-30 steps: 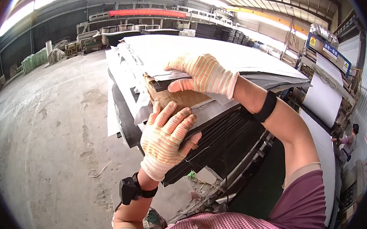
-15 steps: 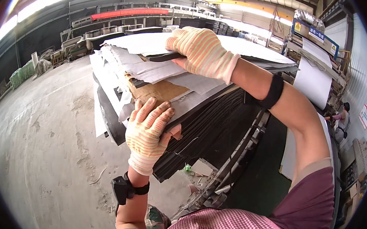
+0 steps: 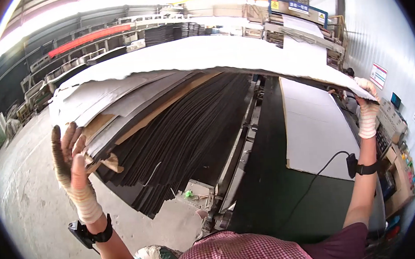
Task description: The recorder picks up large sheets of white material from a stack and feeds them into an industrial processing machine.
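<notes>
A large white sheet (image 3: 188, 54) with a dark underside arches across the view, from the top of the stack to the right. My right hand (image 3: 368, 100), in a striped knit glove, grips its right-hand corner. Beneath its left part lies a stack of black sheets (image 3: 178, 126), with white sheets (image 3: 113, 95) and brown paper (image 3: 162, 101) on top. My left hand (image 3: 75, 160), gloved and stained, stands open with fingers spread beside the stack's near left corner. Torn brown paper (image 3: 111, 163) hangs close to it; whether they touch I cannot tell.
Right of the stack is a dark green table (image 3: 259, 183) with a white board (image 3: 313, 127) on it. A metal rail (image 3: 238, 151) runs between them. A blue-framed machine (image 3: 298, 10) stands behind. Another person (image 3: 350, 99) is partly hidden at the right. Cartons (image 3: 396, 179) stand at the right edge.
My right hand has swung far right with the white sheet's edge, uncovering the black stack and the table. My left hand has come off the sheets and moved left. The view has turned right.
</notes>
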`<state>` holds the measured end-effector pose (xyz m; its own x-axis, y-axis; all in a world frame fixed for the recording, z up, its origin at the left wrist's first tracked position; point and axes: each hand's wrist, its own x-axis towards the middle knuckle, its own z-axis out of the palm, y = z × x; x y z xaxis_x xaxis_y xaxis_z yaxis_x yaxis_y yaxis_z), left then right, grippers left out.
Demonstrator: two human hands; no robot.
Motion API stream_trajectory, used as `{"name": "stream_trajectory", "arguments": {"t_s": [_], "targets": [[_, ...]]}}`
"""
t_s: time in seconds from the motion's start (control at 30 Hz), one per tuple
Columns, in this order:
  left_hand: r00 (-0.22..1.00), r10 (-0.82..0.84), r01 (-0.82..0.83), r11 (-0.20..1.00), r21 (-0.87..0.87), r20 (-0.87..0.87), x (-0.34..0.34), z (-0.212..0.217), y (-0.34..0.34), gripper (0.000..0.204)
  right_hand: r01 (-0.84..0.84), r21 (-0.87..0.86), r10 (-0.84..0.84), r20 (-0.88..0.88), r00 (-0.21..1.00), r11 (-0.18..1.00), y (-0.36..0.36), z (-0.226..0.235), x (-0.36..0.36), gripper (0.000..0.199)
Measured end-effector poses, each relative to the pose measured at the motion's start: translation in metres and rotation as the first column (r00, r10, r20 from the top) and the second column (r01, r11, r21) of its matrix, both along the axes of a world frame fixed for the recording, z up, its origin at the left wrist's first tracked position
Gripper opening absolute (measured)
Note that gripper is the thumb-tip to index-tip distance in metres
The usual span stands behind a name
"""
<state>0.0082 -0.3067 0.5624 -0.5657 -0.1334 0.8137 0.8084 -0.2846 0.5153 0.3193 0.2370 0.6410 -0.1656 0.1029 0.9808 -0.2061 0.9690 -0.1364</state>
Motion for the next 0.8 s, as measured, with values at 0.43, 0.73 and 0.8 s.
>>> {"name": "stream_trajectory", "arguments": {"t_s": [0.43, 0.73, 0.8], "targets": [[0.643, -0.726, 0.707, 0.685, 0.175, 0.245, 0.002, -0.009, 0.079, 0.069, -0.716, -0.664, 0.487, -0.562, 0.669, 0.216, -0.108, -0.130, -0.041, 0.062], [0.216, -0.904, 0.966, 0.253, 0.054, 0.368, -0.069, -0.001, 0.110, 0.043, -0.627, -0.769, 0.572, -0.460, 0.679, 0.126, -0.075, -0.062, -0.081, 0.035], [0.215, -0.911, 0.957, 0.268, 0.109, 0.353, -0.090, -0.011, 0.105, 0.037, -0.577, -0.816, 0.421, -0.511, 0.749, 0.035, -0.072, -0.045, -0.081, 0.028]]}}
